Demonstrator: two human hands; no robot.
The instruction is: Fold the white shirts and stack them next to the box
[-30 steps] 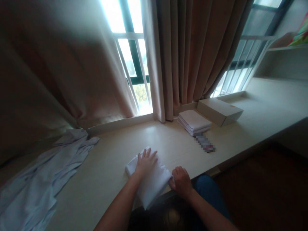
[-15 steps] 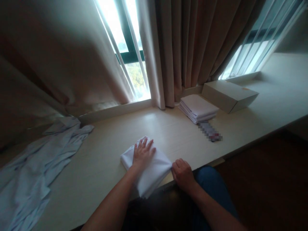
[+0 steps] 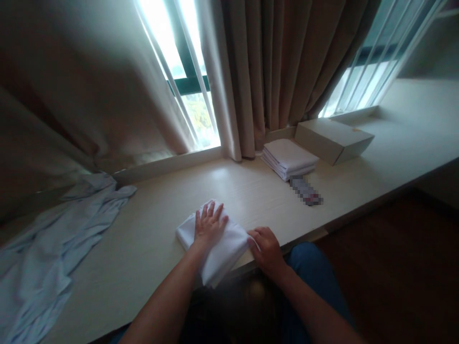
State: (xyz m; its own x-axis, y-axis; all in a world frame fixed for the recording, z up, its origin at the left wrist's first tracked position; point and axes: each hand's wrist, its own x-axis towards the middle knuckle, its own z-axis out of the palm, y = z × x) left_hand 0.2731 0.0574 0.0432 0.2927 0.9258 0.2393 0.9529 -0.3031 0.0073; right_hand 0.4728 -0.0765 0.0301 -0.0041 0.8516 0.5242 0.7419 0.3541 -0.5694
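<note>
A folded white cloth [image 3: 222, 251] lies at the near edge of a pale wooden desk [image 3: 154, 229], its lower corner hanging over the edge. My left hand [image 3: 208, 224] rests flat on top of it, fingers spread. My right hand [image 3: 266, 249] is at the cloth's right corner with its fingers curled around the edge of the fabric.
A stack of folded white cloths [image 3: 289, 158] sits at the back by the brown curtain [image 3: 279, 67], beside a flat cardboard box [image 3: 333, 138]. A small blurred object [image 3: 306, 190] lies in front of the stack. Crumpled pale blue fabric [image 3: 46, 248] covers the desk's left end.
The view has shifted slightly. My right hand has moved up onto the cloth's right corner; my left hand stays flat on the cloth.
</note>
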